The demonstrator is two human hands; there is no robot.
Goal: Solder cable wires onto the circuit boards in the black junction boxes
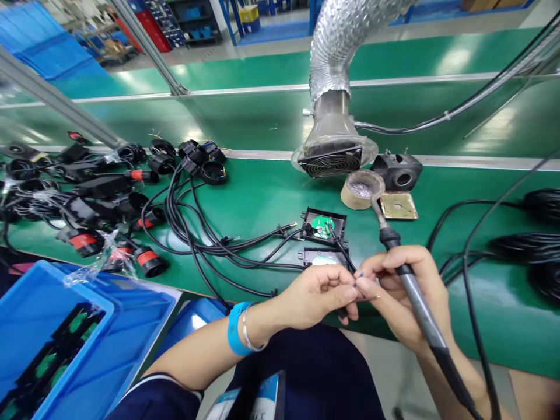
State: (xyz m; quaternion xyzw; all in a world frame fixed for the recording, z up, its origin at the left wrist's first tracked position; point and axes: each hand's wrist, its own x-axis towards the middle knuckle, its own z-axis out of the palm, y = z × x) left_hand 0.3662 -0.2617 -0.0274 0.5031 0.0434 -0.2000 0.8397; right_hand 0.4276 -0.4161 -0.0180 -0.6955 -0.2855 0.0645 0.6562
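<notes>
My left hand [312,296], with a blue wristband and a bangle, is closed in a pinch on the thin wires [359,280] at a cable end. A bluish and a reddish strand show between the fingertips. My right hand [426,286] holds a soldering iron [417,300] against the palm, while its thumb and forefinger touch the same wires. The iron's tip points away from me, close to a tan round holder [356,198] with silvery material inside. Just beyond my hands lie two black housings with green circuit boards [322,226], the nearer one partly hidden by my left hand.
A fume extractor [330,140] hangs over the bench. Behind the tan holder stand an iron stand [398,172] and a sponge tray [399,206]. Black cables [192,233] spread leftward; more coils [525,239] lie right. A blue bin [109,326] holds boards at lower left.
</notes>
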